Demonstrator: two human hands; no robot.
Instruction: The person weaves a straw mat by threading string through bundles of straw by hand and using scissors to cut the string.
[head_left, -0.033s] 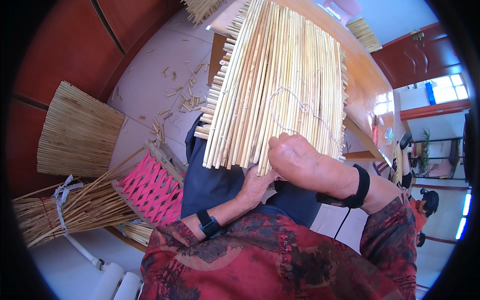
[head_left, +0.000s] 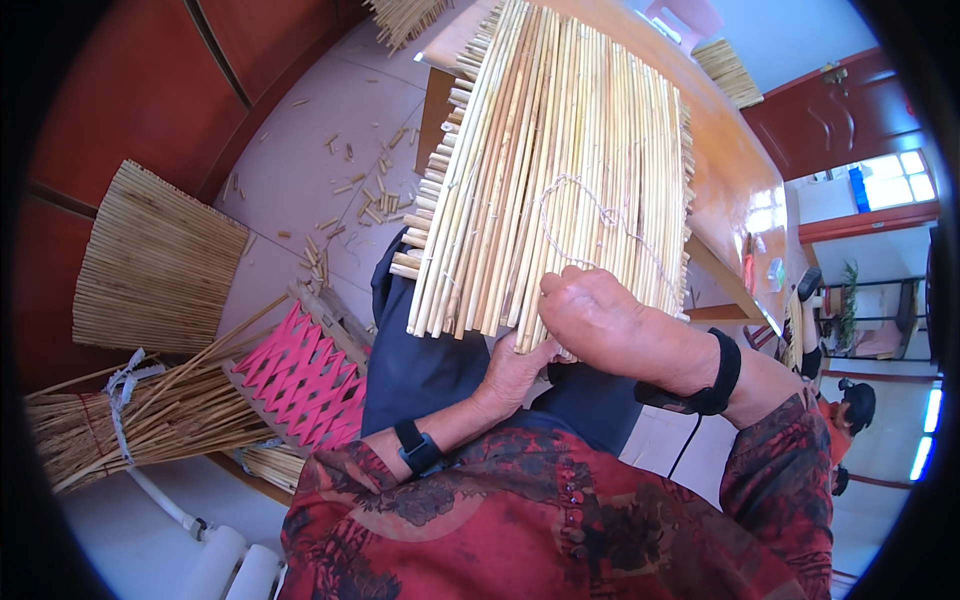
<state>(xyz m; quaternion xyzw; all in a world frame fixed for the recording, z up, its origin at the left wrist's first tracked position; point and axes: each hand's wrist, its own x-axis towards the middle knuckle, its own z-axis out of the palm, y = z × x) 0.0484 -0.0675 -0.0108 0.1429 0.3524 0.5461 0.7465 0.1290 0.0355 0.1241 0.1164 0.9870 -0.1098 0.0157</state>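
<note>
A mat of pale reed stalks tied with thin string lies partly across my lap and partly over the table. My left hand is closed at its near edge, gripping the ends of the stalks, with some of its fingers hidden below. Just to the right, my right hand is curled into a fist against the same near edge. Whatever its fingers hold is hidden. A loose loop of thin string rests on top of the stalks, beyond my right hand.
An orange-brown wooden table extends at the far right. To the left are a stool with pink webbing, a bundle of thin stalks and another reed mat. Cut stalk pieces litter the floor. Another person is at the right.
</note>
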